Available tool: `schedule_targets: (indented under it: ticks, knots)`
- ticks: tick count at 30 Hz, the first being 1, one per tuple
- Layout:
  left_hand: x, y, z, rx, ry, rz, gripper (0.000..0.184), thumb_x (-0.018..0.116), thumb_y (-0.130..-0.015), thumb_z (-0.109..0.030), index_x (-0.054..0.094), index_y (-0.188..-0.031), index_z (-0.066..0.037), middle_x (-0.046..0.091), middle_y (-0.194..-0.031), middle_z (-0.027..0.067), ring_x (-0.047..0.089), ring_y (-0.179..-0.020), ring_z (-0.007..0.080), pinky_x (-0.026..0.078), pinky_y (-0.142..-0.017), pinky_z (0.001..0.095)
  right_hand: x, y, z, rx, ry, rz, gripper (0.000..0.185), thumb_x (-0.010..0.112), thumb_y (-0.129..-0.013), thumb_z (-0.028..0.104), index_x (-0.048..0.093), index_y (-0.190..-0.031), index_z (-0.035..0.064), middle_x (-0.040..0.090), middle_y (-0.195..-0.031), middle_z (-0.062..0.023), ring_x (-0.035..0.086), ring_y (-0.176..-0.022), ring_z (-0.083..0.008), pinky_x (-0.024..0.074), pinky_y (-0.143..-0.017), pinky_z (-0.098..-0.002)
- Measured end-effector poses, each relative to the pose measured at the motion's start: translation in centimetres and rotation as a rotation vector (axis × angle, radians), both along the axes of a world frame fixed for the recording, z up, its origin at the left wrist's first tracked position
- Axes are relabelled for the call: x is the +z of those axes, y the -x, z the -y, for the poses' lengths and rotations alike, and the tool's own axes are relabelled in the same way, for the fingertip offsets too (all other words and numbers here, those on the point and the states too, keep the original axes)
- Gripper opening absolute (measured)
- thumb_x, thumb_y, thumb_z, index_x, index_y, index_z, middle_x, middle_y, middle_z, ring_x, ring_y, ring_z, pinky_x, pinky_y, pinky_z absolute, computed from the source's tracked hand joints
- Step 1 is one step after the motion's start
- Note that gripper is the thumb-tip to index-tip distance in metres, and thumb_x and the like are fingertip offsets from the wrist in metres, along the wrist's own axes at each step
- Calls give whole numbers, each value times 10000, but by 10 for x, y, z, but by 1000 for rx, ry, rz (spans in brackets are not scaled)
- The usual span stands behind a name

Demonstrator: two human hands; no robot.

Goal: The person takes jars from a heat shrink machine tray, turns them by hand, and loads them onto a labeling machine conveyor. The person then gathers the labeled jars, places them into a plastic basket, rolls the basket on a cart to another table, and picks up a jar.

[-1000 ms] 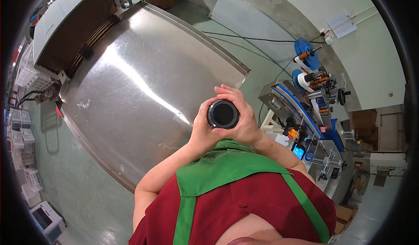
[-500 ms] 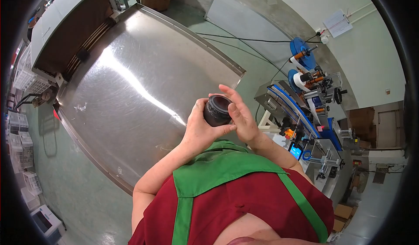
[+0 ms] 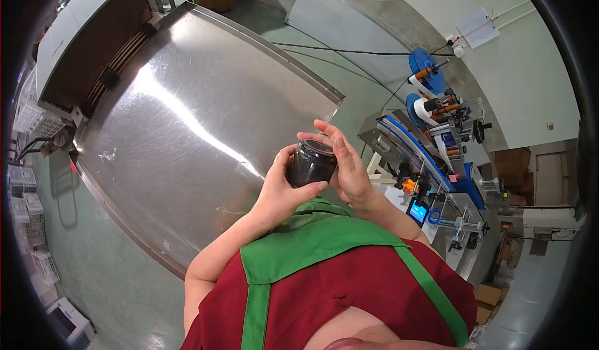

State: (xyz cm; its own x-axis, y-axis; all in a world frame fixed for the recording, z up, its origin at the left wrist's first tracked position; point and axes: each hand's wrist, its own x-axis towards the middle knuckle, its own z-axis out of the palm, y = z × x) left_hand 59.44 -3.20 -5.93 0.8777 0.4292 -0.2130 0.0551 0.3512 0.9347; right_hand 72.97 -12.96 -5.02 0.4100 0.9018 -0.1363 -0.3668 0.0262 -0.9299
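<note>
A dark, glossy jar [image 3: 310,166] is held above the near right part of the metal table, tilted so that its round end shows. My left hand [image 3: 279,188] wraps its left side, with the thumb lying across the front. My right hand [image 3: 353,174] cups the jar from the right, its fingers reaching over the far side by the round end. Part of the right hand's contact is hidden behind the jar.
Beneath and ahead lies a metal table [image 3: 206,94] with a raised rim. To the right stands a machine with blue reels [image 3: 427,69], a blue-edged conveyor [image 3: 412,144] and a small lit screen [image 3: 418,211]. White crates [image 3: 31,219] line the far left.
The jar has been tipped so more of its side shows. My right hand's fingers have drawn in closer around it. The view has shifted slightly.
</note>
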Motion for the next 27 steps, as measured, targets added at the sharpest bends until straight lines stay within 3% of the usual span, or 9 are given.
schedule_targets:
  ticks: [11,14,17,20,23,27]
  knots:
    - [-14,-3,6,88,-98,86,817,844,-667,-192,370,-1307,-9,511,-1145,123,529,-1067,198,458,-908,327,0,-3,2,-33,25,70,688,323,-996,499,185,-1426,-19,470,-1317,-181,505,-1176,-196,417,-994,-320]
    - [-18,-4,7,147,-172,121,833,853,-645,-158,370,-1308,-14,507,-1160,114,518,-1085,200,452,-920,330,-4,-6,6,-25,39,170,753,387,-960,545,175,-1442,6,445,-1340,-181,479,-1203,-204,395,-1013,-332]
    - [-16,-5,7,219,-330,103,844,859,-626,-107,373,-1310,-20,501,-1183,102,508,-1112,201,445,-941,328,1,-3,7,4,-80,166,742,552,-944,407,169,-1451,24,416,-1361,-193,452,-1232,-215,368,-1039,-345]
    - [-18,-4,8,294,-549,80,830,851,-613,-86,393,-1304,-35,481,-1205,101,491,-1132,220,441,-950,340,2,-2,8,50,-51,345,770,643,-881,183,157,-1455,20,382,-1385,-214,442,-1246,-226,346,-1064,-354]
    - [-19,-4,9,347,-703,110,831,844,-594,-61,404,-1298,-42,470,-1215,113,481,-1132,245,440,-947,358,5,-1,7,46,-19,265,777,614,-832,39,154,-1458,26,359,-1404,-223,428,-1262,-232,331,-1080,-364]
    - [-16,-5,7,393,-834,131,828,842,-573,-40,412,-1280,-48,465,-1217,129,469,-1123,279,435,-938,379,5,1,6,58,-67,187,776,603,-821,44,161,-1459,31,311,-1440,-228,375,-1309,-255,309,-1099,-378]
